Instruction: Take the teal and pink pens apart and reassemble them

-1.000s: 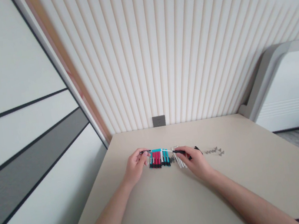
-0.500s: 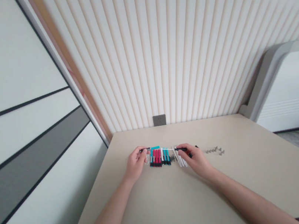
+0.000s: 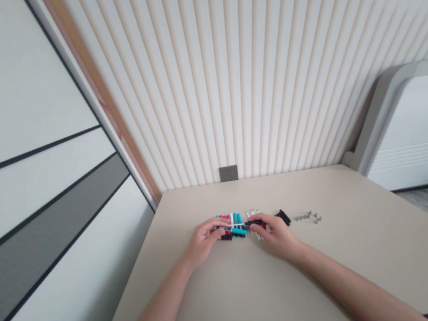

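The beige desk (image 3: 238,296) runs out from the person, whose forearms reach over its near part from both sides. The left hand (image 3: 202,241) has a narrow grip, thumb against fingers, on a small dark piece, and a turquoise tube (image 3: 239,231) sticks out of it to the right, over the middle of the desk. The dark piece probably belongs to that tube, though it is too small and too covered to be sure. The right hand (image 3: 278,232) pinches a slim black piece (image 3: 253,223), its grip likewise narrow; a thin white rod (image 3: 236,225) spans the space between the two hands, just above the tube. Under and just beyond the left fingers lies a row of red pens (image 3: 225,216), with a white pen (image 3: 232,218) and turquoise pens (image 3: 239,217) beside them. More white rods (image 3: 253,212) lie partly under the right hand. To its right are black parts (image 3: 285,217), then scattered grey pieces (image 3: 308,216). Behind the desk rises a ribbed wall (image 3: 221,73) with a dark socket (image 3: 228,173) low down.
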A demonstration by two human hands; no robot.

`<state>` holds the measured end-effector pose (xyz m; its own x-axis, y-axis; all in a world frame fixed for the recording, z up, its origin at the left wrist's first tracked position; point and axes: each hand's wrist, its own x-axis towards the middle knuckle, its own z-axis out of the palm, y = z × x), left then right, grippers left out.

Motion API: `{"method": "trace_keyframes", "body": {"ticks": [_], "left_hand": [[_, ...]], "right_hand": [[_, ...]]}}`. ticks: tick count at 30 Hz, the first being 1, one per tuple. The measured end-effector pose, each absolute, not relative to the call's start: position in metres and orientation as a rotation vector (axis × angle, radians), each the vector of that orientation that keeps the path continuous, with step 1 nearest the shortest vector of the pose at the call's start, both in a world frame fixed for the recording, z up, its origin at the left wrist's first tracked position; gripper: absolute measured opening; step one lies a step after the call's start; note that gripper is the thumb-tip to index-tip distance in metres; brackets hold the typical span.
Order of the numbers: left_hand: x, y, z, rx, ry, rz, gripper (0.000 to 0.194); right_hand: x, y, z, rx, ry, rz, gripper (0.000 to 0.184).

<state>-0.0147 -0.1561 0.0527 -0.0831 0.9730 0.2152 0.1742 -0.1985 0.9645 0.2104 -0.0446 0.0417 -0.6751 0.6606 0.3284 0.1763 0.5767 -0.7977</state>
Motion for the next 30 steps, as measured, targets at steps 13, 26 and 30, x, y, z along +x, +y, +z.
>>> {"method": "trace_keyframes", "body": {"ticks": [13,26,30], "left_hand": [[-0.014,-0.159,0.055,1.411,1.369,1.259,0.026],[-0.032,-0.156,0.053,1.335,1.549,1.499,0.034],[-0.034,-0.156,0.053,1.335,1.580,1.497,0.034]], "right_hand": [[0.213,-0.043,0.046,-0.620,-2.230,1.022,0.027],[0.223,-0.027,0.049,-0.694,-2.181,1.022,0.032],[0.222,-0.026,0.048,-0.737,-2.214,0.966,0.032]]}}
